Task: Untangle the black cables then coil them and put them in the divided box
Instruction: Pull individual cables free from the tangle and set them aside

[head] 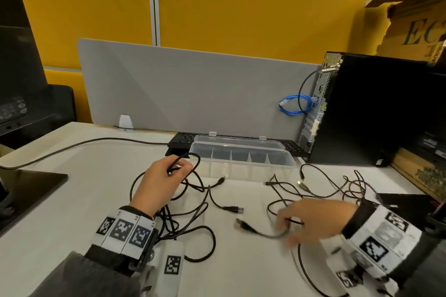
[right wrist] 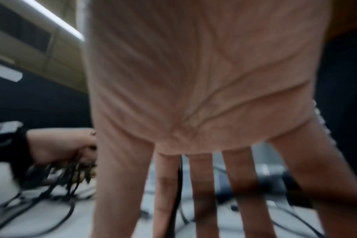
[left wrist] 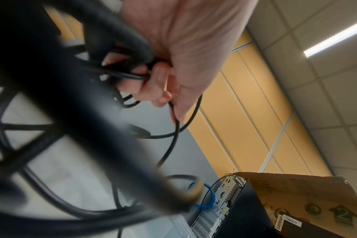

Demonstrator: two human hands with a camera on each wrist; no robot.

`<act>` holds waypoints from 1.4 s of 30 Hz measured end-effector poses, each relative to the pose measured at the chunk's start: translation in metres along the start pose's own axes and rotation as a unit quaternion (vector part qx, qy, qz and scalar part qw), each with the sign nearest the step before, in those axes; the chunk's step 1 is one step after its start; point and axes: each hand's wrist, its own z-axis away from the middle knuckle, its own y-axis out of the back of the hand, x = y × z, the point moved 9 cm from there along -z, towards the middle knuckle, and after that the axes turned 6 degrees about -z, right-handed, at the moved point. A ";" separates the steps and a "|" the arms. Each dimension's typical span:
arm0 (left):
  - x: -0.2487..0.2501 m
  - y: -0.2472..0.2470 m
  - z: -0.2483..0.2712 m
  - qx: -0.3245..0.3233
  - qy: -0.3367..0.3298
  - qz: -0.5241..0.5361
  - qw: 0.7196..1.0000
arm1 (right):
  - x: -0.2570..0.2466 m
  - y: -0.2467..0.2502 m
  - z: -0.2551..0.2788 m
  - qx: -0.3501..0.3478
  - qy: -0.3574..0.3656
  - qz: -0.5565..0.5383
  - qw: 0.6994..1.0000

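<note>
Several black cables lie tangled on the white desk. My left hand [head: 178, 169] grips a bundle of cable loops [head: 193, 164] lifted above the desk; the left wrist view shows the fingers [left wrist: 153, 83] curled round the strands. More slack of that tangle [head: 200, 231] trails toward my wrist. My right hand [head: 286, 229], blurred, reaches low over a cable with a USB plug [head: 241, 223]; its fingers [right wrist: 204, 193] are straight and spread, with a cable running between two of them. Another loose tangle [head: 337, 188] lies to the right. The clear divided box [head: 284, 164] stands open behind the cables.
A black keyboard [head: 183, 140] lies behind the box. A black computer tower [head: 374, 108] with a blue network cable [head: 296, 106] stands at the right, a cardboard box [head: 415, 19] on top. A monitor base [head: 24, 188] sits left. A grey screen [head: 193, 89] closes the back.
</note>
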 end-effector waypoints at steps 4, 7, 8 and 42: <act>-0.003 0.000 -0.002 0.000 0.015 0.058 0.998 | 0.034 -0.004 0.003 -0.002 -0.077 0.015 0.997; -0.002 -0.001 -0.001 -0.012 0.024 0.119 0.993 | 0.057 0.014 0.008 0.028 -0.120 0.021 0.992; 0.000 -0.001 0.000 -0.017 0.025 0.143 0.989 | 0.062 0.021 0.011 0.039 -0.132 0.021 0.990; 0.010 -0.033 0.019 -0.234 0.044 0.135 0.962 | -0.040 0.056 -0.008 0.355 0.202 -0.749 0.522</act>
